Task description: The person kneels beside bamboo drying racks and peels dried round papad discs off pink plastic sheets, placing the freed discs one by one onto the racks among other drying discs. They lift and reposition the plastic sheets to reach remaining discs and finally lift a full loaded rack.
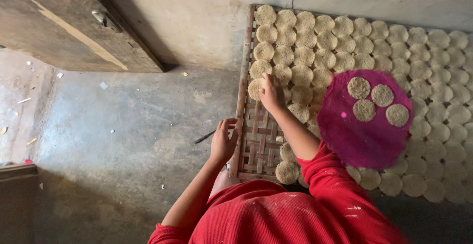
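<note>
The person wears a red ribbed top [276, 219], nearest the camera; beyond it a woven bamboo tray [253, 145] lies flat on the grey concrete floor [138, 125], and everything else sits around that tray. The left hand [224, 140] rests at the tray's near left rail, fingers loosely curled against the edge, gripping nothing else; the right hand [271, 92] lies flat, fingers spread, on a pale round disc [257, 88] at the tray's left side. Many pale round discs [345, 47] cover the tray in tight rows, edges touching; a magenta round cloth [364, 121] lies over them toward the tray's right, with four discs [377, 101] on it. Left of the tray a thin dark stick [204, 136] lies on the floor among paper scraps; past the tray's far edge stands a stained plaster wall [207, 22], and far left a wooden cabinet [74, 27].
</note>
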### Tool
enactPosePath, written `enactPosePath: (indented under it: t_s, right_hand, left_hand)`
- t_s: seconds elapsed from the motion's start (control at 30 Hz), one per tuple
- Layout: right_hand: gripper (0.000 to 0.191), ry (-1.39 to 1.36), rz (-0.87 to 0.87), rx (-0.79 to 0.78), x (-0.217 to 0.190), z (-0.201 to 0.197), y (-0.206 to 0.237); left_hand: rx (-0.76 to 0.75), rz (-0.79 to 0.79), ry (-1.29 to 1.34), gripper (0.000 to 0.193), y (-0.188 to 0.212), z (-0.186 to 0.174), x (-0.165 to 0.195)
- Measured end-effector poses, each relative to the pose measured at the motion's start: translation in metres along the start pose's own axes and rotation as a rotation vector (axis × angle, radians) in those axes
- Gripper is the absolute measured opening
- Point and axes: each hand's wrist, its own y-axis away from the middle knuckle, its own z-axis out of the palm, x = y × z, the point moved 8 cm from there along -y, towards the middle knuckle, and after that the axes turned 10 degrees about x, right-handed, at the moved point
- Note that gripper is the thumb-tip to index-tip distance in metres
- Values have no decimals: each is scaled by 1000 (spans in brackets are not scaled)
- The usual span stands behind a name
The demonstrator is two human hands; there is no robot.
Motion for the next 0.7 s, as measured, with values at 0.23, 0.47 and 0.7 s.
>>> enactPosePath:
  t_s: [0.23, 0.47, 0.7]
  right_hand:
    - [45, -130, 27, 382, 75, -109, 36]
    - [39, 175, 313, 411, 270, -264, 104]
    - [37, 42, 560, 113, 344, -280, 121]
  left_hand:
    - [-188, 132, -49, 25, -7, 76, 49]
    - [-458, 377, -94, 23, -24, 250, 137]
    - [-550, 850, -428, 37, -14, 432, 223]
